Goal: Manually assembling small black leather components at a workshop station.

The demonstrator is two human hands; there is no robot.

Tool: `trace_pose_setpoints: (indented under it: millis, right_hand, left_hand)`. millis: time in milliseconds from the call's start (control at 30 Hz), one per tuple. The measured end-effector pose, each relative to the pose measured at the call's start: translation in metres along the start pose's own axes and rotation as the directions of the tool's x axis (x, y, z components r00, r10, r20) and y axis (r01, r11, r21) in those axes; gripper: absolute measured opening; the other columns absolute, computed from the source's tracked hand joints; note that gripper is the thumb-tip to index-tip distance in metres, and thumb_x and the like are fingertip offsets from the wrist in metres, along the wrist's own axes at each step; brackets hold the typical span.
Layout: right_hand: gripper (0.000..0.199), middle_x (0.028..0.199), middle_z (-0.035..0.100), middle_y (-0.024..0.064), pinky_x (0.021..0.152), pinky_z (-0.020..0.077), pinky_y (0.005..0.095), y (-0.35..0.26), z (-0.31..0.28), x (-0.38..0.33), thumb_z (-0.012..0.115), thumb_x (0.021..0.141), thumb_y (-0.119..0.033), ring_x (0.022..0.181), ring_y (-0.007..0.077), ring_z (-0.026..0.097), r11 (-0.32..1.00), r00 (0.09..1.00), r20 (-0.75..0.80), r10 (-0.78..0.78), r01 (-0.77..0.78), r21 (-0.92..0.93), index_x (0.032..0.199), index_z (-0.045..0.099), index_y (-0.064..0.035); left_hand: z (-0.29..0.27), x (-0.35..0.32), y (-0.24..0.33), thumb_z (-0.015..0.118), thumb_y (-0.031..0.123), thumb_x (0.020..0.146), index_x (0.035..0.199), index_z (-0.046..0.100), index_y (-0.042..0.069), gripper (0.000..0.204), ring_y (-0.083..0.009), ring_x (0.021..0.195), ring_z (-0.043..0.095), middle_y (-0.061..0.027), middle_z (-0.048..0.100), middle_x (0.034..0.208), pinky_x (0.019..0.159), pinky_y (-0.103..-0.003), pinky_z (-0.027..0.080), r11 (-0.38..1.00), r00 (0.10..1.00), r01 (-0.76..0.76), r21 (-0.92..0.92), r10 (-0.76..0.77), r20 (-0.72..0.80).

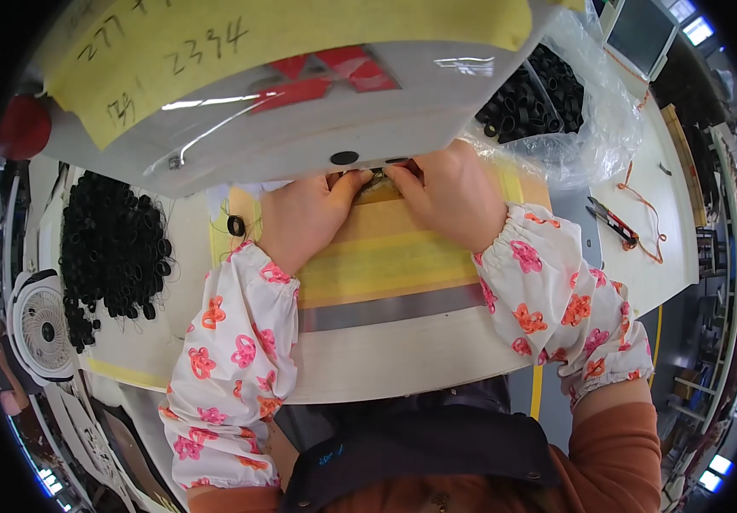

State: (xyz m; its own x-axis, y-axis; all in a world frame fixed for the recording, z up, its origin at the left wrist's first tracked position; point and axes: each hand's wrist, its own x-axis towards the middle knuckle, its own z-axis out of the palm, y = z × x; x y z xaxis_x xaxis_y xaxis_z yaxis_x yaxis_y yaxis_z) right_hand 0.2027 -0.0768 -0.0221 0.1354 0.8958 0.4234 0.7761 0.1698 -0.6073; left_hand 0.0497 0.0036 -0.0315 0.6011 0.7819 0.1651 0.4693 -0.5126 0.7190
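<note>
Both my hands meet under the overhanging grey-white head of a sewing machine (360, 124). My left hand (302, 221) is closed, thumb and forefinger pinched together at the small metal work area. Mirroring it from the right, my right hand (460, 195) also pinches there, its thumb pointing at the left one. Whatever lies between the fingertips is too small and too much in the machine's shadow to make out. A single black ring (236, 226) with loose threads lies beside my left wrist. Yellow tape (385, 256) covers the table surface beneath my hands.
Left of the machine lies a big heap of black rings (116, 248). More black rings (535, 98) fill a clear plastic bag (612, 115) at the far right. A red-and-black hand tool (614, 224) rests near an orange cord (662, 231). A white fan (41, 329) stands at the left.
</note>
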Motion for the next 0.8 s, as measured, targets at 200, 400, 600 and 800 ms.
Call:
trace_pose_setpoints:
  millis: [200, 400, 600, 800]
  right_hand:
    - [0.01, 0.068, 0.055, 0.0174, 0.057, 0.0435, 0.0418, -0.006, 0.001, 0.0, 0.057, 0.072, -0.005, 0.065, 0.0353, 0.054, 0.999, 0.999, 0.011, 0.039, -0.039, -0.017, 0.074, 0.049, 0.0001]
    - [0.011, 0.064, 0.057, 0.0173, 0.054, 0.0442, 0.0377, 0.001, 0.002, 0.001, 0.059, 0.071, -0.008, 0.059, 0.0319, 0.056, 1.0, 0.999, -0.018, 0.028, -0.028, -0.008, 0.071, 0.055, 0.0019]
    - [0.011, 0.061, 0.057, 0.0155, 0.05, 0.0443, 0.0327, 0.006, 0.007, 0.001, 0.061, 0.07, -0.007, 0.054, 0.0278, 0.056, 1.0, 0.998, -0.061, 0.009, -0.007, 0.025, 0.071, 0.059, 0.0031]
    - [0.01, 0.06, 0.056, 0.0133, 0.049, 0.0435, 0.0332, 0.005, 0.009, 0.003, 0.061, 0.069, -0.005, 0.055, 0.0267, 0.056, 0.999, 0.998, -0.052, -0.046, 0.048, 0.026, 0.071, 0.054, 0.0014]
  left_hand:
    - [-0.01, -0.002, 0.007, 0.061, 0.038, 0.077, 0.072, 0.063, 0.002, 0.036, -0.0118, 0.044, 0.047, -0.0055, 0.051, 0.048, 0.046, -0.028, 0.037, 0.991, 0.998, 0.056, 0.119, -0.058, 0.021]
    - [-0.008, 0.001, 0.015, 0.053, 0.035, 0.079, 0.083, 0.065, 0.012, 0.026, -0.0201, 0.053, 0.056, -0.0048, 0.059, 0.061, 0.049, -0.031, 0.04, 0.97, 0.979, 0.131, 0.203, -0.159, 0.128]
    - [-0.009, 0.005, 0.016, 0.052, 0.04, 0.079, 0.083, 0.065, 0.012, 0.031, -0.0188, 0.055, 0.057, -0.0037, 0.061, 0.064, 0.052, -0.028, 0.041, 0.952, 0.957, 0.214, 0.22, -0.249, 0.147]
    - [-0.012, 0.001, 0.007, 0.053, 0.039, 0.079, 0.082, 0.064, 0.01, 0.031, -0.0181, 0.055, 0.057, -0.0052, 0.062, 0.065, 0.052, -0.028, 0.042, 0.987, 0.991, 0.096, 0.128, -0.107, 0.084]
